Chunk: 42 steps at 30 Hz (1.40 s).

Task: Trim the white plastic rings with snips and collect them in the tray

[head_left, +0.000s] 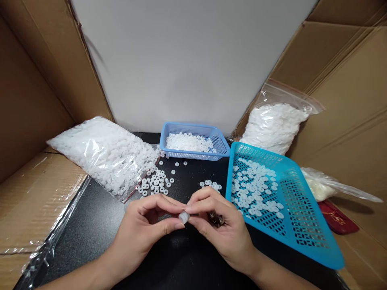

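Small white plastic ring (183, 217) pinched between closed fingers of left hand (142, 230) and right hand (225, 230), above black table (90, 225). Nearby: tilted turquoise perforated plastic tray (302, 230), clear bag of white rings (105, 157), loose white rings (155, 183).

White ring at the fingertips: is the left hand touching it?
Touching. The head view shows the thumb tip of the left hand pressed against the white ring, with fingertips of the right hand meeting it from the other side.

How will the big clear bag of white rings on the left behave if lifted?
Probably floppy: the clear bag sags flat over its rings. Its mouth looks open, with loose rings beside it, so more may spill.
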Each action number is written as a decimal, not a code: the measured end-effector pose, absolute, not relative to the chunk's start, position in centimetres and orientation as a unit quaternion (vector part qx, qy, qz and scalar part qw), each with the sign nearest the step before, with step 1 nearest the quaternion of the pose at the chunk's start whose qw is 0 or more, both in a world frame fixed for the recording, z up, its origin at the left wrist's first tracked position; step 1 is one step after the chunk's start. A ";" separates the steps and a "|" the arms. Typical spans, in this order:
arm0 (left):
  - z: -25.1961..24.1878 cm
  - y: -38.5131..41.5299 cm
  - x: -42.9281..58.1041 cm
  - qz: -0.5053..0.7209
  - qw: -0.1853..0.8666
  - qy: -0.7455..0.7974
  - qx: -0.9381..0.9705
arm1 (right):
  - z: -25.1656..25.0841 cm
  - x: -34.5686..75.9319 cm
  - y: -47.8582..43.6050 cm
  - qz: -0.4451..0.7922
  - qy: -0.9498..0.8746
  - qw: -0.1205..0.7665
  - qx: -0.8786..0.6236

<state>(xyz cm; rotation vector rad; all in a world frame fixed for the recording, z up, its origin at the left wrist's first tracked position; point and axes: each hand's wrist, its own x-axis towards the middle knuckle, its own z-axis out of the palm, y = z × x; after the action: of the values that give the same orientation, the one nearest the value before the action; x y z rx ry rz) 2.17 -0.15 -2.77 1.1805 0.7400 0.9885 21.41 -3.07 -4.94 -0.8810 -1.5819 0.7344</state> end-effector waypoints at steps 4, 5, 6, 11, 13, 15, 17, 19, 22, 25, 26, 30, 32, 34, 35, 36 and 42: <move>-2.7 -0.4 2.1 0.467 0.586 0.309 0.585 | -5.2 21.5 -3.1 0.322 -0.677 0.562 -0.350; -2.7 -0.5 2.1 0.473 0.569 0.304 0.600 | -5.3 21.5 -3.1 0.322 -0.679 0.561 -0.347; -2.7 -0.5 2.1 0.476 0.554 0.299 0.614 | -5.3 21.6 -3.1 0.321 -0.681 0.559 -0.346; -2.7 -0.7 2.0 0.482 0.495 0.291 0.662 | -5.2 21.5 -3.2 0.315 -0.687 0.559 -0.342; -2.6 -0.7 1.9 0.481 0.477 0.290 0.676 | -5.1 21.4 -3.2 0.311 -0.688 0.562 -0.339; -2.6 -0.7 1.9 0.478 0.465 0.288 0.688 | -5.0 21.4 -3.2 0.307 -0.688 0.564 -0.337; -2.5 -0.6 1.9 0.475 0.455 0.286 0.696 | -4.9 21.4 -3.2 0.304 -0.690 0.564 -0.336; -2.5 -0.5 1.9 0.473 0.448 0.283 0.704 | -4.9 21.4 -3.2 0.299 -0.693 0.565 -0.334; -2.6 -0.5 1.9 0.476 0.436 0.275 0.712 | -4.8 21.4 -3.1 0.292 -0.697 0.569 -0.325; -2.7 -0.4 1.8 0.479 0.427 0.263 0.721 | -4.7 21.3 -3.1 0.289 -0.700 0.569 -0.321; -2.8 -0.4 1.7 0.479 0.425 0.257 0.724 | -4.7 21.3 -3.1 0.289 -0.700 0.568 -0.321; -3.0 -0.4 1.6 0.479 0.415 0.238 0.736 | -4.6 21.5 -3.2 0.290 -0.702 0.569 -0.317; -3.0 -0.5 1.5 0.479 0.403 0.237 0.743 | -4.8 21.6 -3.3 0.298 -0.705 0.564 -0.312; -3.0 -0.5 1.6 0.480 0.386 0.240 0.750 | -4.9 21.6 -3.3 0.314 -0.709 0.552 -0.307; -3.0 -0.5 1.6 0.480 0.378 0.240 0.754 | -4.9 21.5 -3.3 0.318 -0.710 0.547 -0.308; -3.1 -0.5 1.7 0.480 0.370 0.240 0.759 | -4.9 21.4 -3.3 0.317 -0.711 0.543 -0.313; -4.5 0.3 2.1 0.467 0.336 0.260 0.776 | -2.7 23.4 -2.8 0.098 -0.728 0.503 -0.456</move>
<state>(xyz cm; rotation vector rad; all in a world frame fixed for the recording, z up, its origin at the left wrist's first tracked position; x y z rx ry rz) 2.09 0.34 -4.46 2.0224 0.6773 1.2164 23.37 -2.79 -2.69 -1.1016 -1.7579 0.2363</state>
